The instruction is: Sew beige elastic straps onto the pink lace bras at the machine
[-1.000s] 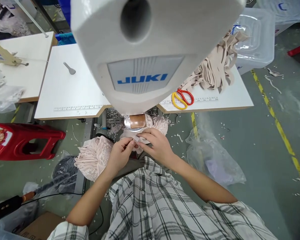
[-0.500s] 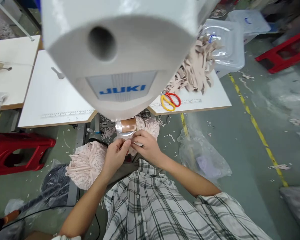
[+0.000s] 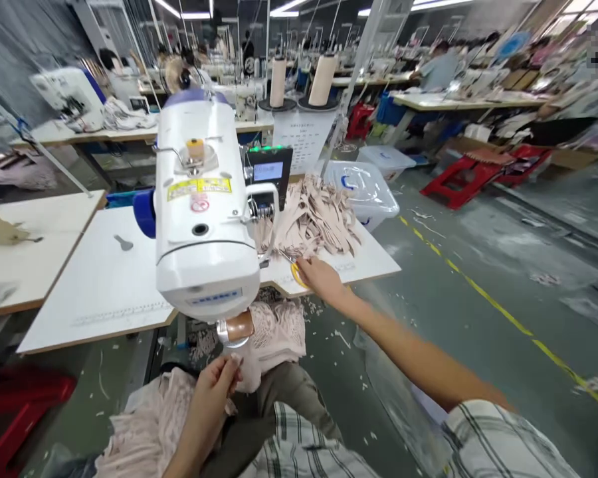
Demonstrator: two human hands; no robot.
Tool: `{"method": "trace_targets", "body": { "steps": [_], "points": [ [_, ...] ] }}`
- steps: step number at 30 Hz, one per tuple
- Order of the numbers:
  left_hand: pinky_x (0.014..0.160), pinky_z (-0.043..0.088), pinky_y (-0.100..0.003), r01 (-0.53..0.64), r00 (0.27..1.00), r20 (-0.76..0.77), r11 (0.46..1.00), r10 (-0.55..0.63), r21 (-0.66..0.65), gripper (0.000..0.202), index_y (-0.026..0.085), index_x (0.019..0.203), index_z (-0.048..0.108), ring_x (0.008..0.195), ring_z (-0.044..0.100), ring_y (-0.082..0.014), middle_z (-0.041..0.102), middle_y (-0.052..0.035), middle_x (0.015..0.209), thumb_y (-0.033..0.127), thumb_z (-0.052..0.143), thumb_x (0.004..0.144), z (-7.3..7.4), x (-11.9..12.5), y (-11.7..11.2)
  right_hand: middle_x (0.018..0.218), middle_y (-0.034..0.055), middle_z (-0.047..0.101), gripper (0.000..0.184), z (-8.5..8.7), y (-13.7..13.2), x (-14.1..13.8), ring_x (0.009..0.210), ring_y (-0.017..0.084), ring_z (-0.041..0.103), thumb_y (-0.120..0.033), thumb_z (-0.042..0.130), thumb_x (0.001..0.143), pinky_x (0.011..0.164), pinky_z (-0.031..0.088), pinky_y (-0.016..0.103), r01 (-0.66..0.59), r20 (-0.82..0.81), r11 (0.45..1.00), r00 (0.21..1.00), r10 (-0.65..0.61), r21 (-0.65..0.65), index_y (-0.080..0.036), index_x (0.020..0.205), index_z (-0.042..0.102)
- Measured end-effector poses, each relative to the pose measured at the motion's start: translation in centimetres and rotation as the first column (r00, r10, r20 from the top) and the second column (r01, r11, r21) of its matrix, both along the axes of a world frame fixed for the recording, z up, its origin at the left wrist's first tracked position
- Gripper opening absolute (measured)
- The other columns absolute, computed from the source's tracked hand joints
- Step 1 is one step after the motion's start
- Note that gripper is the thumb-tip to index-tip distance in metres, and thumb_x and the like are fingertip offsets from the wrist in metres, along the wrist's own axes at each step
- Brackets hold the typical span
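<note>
My left hand is closed, with thumb and fingers pinching the edge of a pale pink lace garment below the sewing machine head. The garment drapes over my lap beside the machine's metal and copper-coloured arm end. On the white tabletop to the right, my right hand has its fingers closed on the scissors; a yellow handle loop shows, while the red one is hidden by the hand. The white sewing machine stands between the two hands.
A heap of beige fabric strips lies just beyond my right hand. Behind it are a clear lidded bin and two thread cones. More pink fabric hangs at my left, near a red stool. A small control screen stands beside the machine.
My right hand has left the garment and moved forward and right onto the scissors. My left hand still pinches the fabric. The head view has tilted up, showing more of the room.
</note>
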State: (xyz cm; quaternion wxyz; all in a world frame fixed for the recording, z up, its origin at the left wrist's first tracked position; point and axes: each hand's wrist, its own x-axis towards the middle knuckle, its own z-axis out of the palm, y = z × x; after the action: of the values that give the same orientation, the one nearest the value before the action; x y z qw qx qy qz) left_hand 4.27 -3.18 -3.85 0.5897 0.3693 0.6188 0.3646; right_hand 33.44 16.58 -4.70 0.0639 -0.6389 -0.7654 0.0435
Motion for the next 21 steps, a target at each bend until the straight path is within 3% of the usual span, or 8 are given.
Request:
{"method": "trace_targets", "body": {
  "steps": [4, 8, 10, 14, 17, 21],
  "points": [
    [0.052, 0.035, -0.024, -0.031, 0.995, 0.093, 1.0, 0.031, 0.004, 0.05, 0.017, 0.068, 0.06, 0.058, 0.044, -0.0127, 0.056, -0.0012, 0.066, 0.065, 0.065, 0.077, 0.7, -0.3, 0.1, 0.102, 0.0191, 0.067, 0.032, 0.4, -2.2, 1.4, 0.083, 0.025, 0.066, -0.03, 0.05, 0.097, 0.067, 0.046, 0.031, 0.013, -0.046, 0.999, 0.999, -0.015, -0.04, -0.009, 0.121, 0.054],
    [0.051, 0.039, -0.023, -0.076, 0.979, 0.19, 0.997, 0.073, 0.01, 0.042, 0.015, 0.073, 0.061, 0.058, 0.049, -0.0123, 0.058, -0.0017, 0.068, 0.056, 0.068, 0.078, 0.6, -0.5, -0.5, 0.101, 0.0109, 0.071, 0.031, 0.4, -9.8, 2.8, 0.082, 0.022, 0.069, -0.035, 0.053, 0.094, 0.069, 0.051, 0.03, -0.005, -0.26, 0.985, 0.965, -0.041, -0.174, -0.016, 0.118, 0.053],
    [0.052, 0.04, -0.022, -0.087, 0.97, 0.227, 0.996, 0.09, -0.024, 0.039, 0.015, 0.075, 0.062, 0.058, 0.05, -0.0111, 0.059, -0.0014, 0.069, 0.053, 0.069, 0.077, -0.1, -0.7, -0.7, 0.097, 0.0078, 0.071, 0.03, 0.9, -14.4, 2.0, 0.078, 0.021, 0.068, -0.038, 0.057, 0.09, 0.066, 0.052, 0.031, -0.09, -0.388, 0.968, 0.922, -0.009, -0.236, -0.019, 0.114, 0.056],
    [0.054, 0.04, -0.02, -0.086, 0.954, 0.282, 0.993, 0.104, -0.077, 0.031, 0.016, 0.074, 0.061, 0.06, 0.05, -0.0091, 0.061, -0.0006, 0.072, 0.046, 0.069, 0.079, -0.9, -0.7, -0.8, 0.106, 0.0095, 0.069, 0.034, 2.6, -20.7, -1.4, 0.089, 0.025, 0.068, -0.035, 0.061, 0.084, 0.07, 0.055, 0.035, -0.372, -0.438, 0.899, 0.865, 0.246, -0.23, -0.023, 0.115, 0.06],
    [0.053, 0.039, -0.02, -0.062, 0.954, 0.291, 0.996, 0.079, -0.066, 0.029, 0.016, 0.073, 0.06, 0.06, 0.049, -0.0089, 0.06, -0.0002, 0.072, 0.043, 0.067, 0.082, -0.4, -0.5, -0.9, 0.113, 0.0108, 0.067, 0.035, 2.7, -22.0, -3.7, 0.098, 0.026, 0.068, -0.033, 0.062, 0.084, 0.075, 0.056, 0.038, -0.43, -0.454, 0.886, 0.833, 0.315, -0.174, -0.022, 0.117, 0.058],
    [0.054, 0.039, -0.021, -0.028, 0.962, 0.272, 0.999, 0.037, -0.036, 0.029, 0.015, 0.072, 0.06, 0.06, 0.048, -0.0095, 0.059, -0.0006, 0.072, 0.042, 0.064, 0.084, 0.2, -0.4, -1.1, 0.115, 0.0104, 0.067, 0.033, 2.0, -21.1, -5.1, 0.103, 0.026, 0.066, -0.033, 0.062, 0.086, 0.082, 0.056, 0.04, -0.425, -0.457, 0.896, 0.827, 0.327, -0.128, -0.021, 0.117, 0.058]
  ]
}}
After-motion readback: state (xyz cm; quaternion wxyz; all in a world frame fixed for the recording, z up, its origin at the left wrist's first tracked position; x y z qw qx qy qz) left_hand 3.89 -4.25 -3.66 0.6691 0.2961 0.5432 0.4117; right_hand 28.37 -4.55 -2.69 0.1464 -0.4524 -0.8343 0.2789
